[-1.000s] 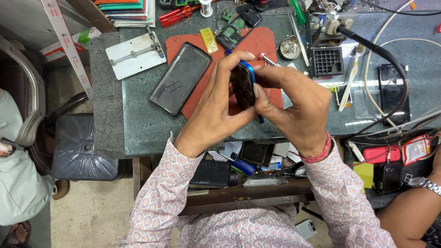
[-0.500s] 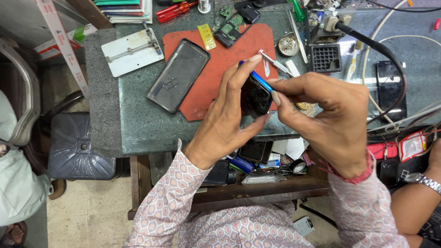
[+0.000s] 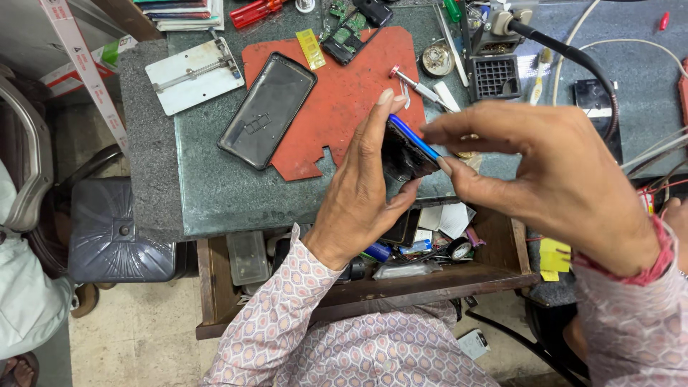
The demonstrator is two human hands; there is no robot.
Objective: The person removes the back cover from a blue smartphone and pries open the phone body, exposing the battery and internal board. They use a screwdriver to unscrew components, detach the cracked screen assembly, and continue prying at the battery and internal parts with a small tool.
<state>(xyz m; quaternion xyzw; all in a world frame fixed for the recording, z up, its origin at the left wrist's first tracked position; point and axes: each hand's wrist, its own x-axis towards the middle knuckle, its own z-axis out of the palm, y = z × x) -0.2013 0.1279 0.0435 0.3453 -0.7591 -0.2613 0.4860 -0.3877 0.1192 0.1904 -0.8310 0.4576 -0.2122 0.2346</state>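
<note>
My left hand (image 3: 365, 186) grips a dark phone with a blue edge (image 3: 405, 149), holding it on edge above the front of the green stone worktop (image 3: 215, 201). My right hand (image 3: 552, 172) is at the phone's right side, with the thumb touching its lower corner and the index finger stretched over its blue edge. A black phone back cover (image 3: 266, 109) lies flat on the red work mat (image 3: 344, 93), to the left of my hands.
A white metal jig plate (image 3: 195, 74) lies at the back left. Circuit boards (image 3: 342, 29), tweezers (image 3: 423, 89), a red screwdriver (image 3: 261, 11), a black grille block (image 3: 494, 76) and cables crowd the back. An open drawer (image 3: 373, 279) of small parts sits below. A grey stool (image 3: 118, 229) stands left.
My right hand has pulled back to the right and its fingers have spread, leaving thumb and index finger at the phone's edge. The left hand has kept the phone, now tilted more on edge.
</note>
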